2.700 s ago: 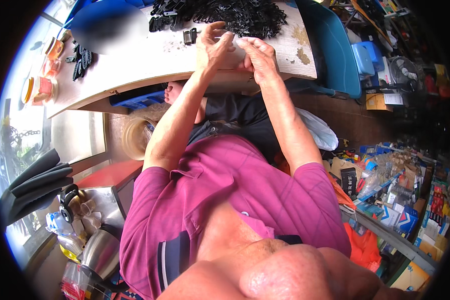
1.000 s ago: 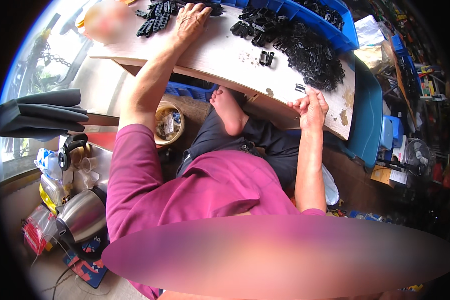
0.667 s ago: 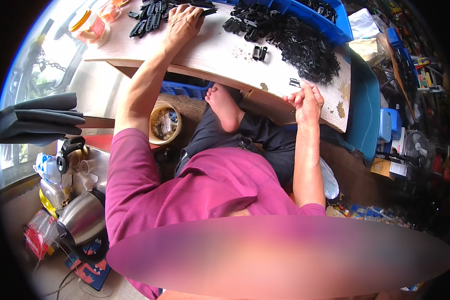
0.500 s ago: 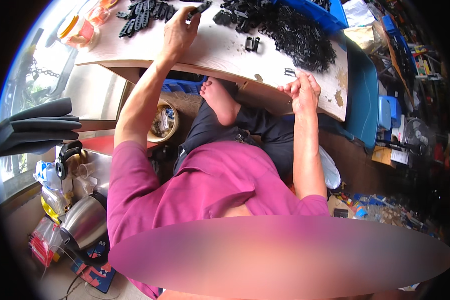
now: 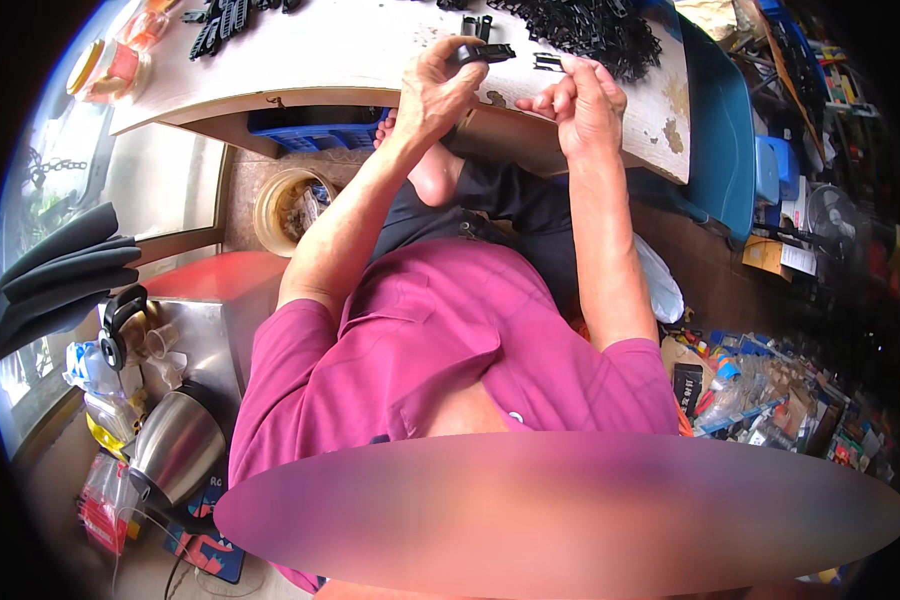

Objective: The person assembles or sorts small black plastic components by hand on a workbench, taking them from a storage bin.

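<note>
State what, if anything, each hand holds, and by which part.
The left hand grips a long black piece by its left end; the right hand pinches a small black plastic part by its right end.

A plum-magenta shirt [image 5: 420,340] hangs loose and creased on this person, with wide short sleeves [image 5: 285,350] and a small white button [image 5: 515,416] near the open neck. Below it I see dark, nearly black trousers [image 5: 525,190]; the forearms [image 5: 610,245], both hands [image 5: 592,115] and the one visible foot [image 5: 436,175] are bare.
</note>
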{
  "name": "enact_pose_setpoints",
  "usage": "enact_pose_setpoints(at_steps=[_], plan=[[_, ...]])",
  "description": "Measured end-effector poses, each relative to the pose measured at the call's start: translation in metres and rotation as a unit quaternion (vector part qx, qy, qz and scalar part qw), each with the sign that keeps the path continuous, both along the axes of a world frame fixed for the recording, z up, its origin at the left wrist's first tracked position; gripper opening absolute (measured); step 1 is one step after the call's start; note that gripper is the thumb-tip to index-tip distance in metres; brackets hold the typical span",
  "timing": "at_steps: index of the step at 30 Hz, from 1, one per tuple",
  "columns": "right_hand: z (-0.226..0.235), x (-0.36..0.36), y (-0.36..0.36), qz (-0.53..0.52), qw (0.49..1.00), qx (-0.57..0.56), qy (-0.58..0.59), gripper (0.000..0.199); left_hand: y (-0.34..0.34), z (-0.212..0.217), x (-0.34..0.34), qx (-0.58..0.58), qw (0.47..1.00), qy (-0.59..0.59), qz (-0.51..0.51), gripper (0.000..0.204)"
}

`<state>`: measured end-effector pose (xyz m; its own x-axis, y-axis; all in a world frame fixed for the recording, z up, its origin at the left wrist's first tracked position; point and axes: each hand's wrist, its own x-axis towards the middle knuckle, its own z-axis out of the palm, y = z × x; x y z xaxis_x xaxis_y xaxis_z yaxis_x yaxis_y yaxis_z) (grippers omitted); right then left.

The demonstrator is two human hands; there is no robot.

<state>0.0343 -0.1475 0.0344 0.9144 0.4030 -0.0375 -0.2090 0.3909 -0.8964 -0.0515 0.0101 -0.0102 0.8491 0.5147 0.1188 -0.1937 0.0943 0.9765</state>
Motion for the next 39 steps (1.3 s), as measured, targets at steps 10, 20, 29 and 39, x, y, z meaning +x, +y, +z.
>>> enact_pose_setpoints(at_steps=[10,20,29,39], plan=[[-0.013,-0.006,0.011,0.028,0.998,-0.029,-0.043,0.01,-0.009,-0.008,0.009,0.157,0.987,-0.003,-0.013,0.035],[-0.021,-0.009,0.015,0.029,0.997,-0.061,-0.021,0.012,-0.006,-0.001,0.006,0.188,0.981,0.028,-0.042,0.037],[-0.02,-0.01,0.024,0.009,0.993,-0.1,-0.059,0.015,-0.014,0.004,0.005,0.175,0.984,-0.007,0.028,0.029],[0.016,0.008,0.045,0.039,0.963,-0.259,0.06,0.021,0.033,0.011,-0.013,-0.073,0.987,-0.075,0.123,0.025]])
